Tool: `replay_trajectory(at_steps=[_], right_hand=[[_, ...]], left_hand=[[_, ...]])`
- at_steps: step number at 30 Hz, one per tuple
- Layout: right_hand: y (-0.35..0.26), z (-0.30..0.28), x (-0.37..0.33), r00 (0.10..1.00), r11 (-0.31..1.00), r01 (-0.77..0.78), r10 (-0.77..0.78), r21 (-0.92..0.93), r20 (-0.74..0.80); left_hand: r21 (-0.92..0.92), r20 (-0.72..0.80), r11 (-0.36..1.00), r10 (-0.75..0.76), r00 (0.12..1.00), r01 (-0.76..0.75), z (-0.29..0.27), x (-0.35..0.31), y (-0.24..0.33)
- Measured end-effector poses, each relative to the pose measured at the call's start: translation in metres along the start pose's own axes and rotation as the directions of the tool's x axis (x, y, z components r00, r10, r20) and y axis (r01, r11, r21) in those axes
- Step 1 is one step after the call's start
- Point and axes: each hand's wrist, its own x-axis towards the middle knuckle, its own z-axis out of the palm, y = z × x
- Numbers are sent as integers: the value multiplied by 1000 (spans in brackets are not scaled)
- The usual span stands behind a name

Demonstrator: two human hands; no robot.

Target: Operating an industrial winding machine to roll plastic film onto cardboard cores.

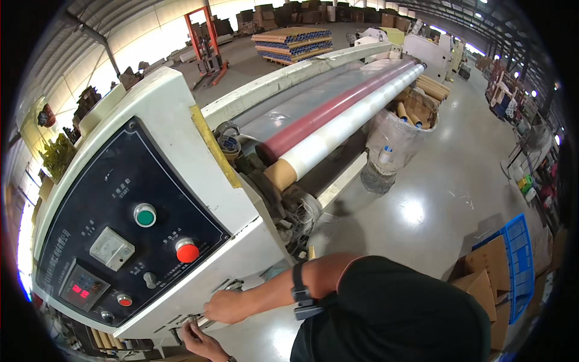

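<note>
Both hands low at the bottom edge of the white control box (pixel 181 120): right hand (pixel 226 306) curled shut against the edge, hard to tell if gripping anything, and left hand (pixel 198 341) just under it with fingers pinched on a small metal latch (pixel 179 332). Looks like only the start, with the box not yet opened and the latch not yet undone. Counted on the black panel (pixel 90 199): one green button (pixel 145 215), two red buttons (pixel 187 250), one little dial (pixel 111 248); behind the box, one red roll (pixel 325 114) and one white roll (pixel 350 123).
</note>
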Motion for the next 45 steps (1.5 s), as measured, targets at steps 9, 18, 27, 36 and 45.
replay_trajectory(at_steps=[9, 18, 27, 36, 45], right_hand=[[59, -41, -186, 895, 833, -251, 394, 493, -210], [134, -55, -464, 763, 694, -521, 640, 497, -92], [187, -122, -638, 446, 462, -706, 879, 536, -170], [248, -187, -713, 244, 394, -788, 905, 473, -348], [411, -352, -683, 281, 593, -648, 769, 477, -574]], left_hand=[[-400, -457, 883, -424, 782, 245, -24, -6, -81], [-258, 392, 962, 20, 920, 89, 194, -157, 141], [-89, 302, 715, 683, 665, -693, 357, -45, 438], [63, 506, 605, 666, 548, -794, 405, -19, 511], [-76, 682, 700, 556, 475, -710, 412, 25, 521]])
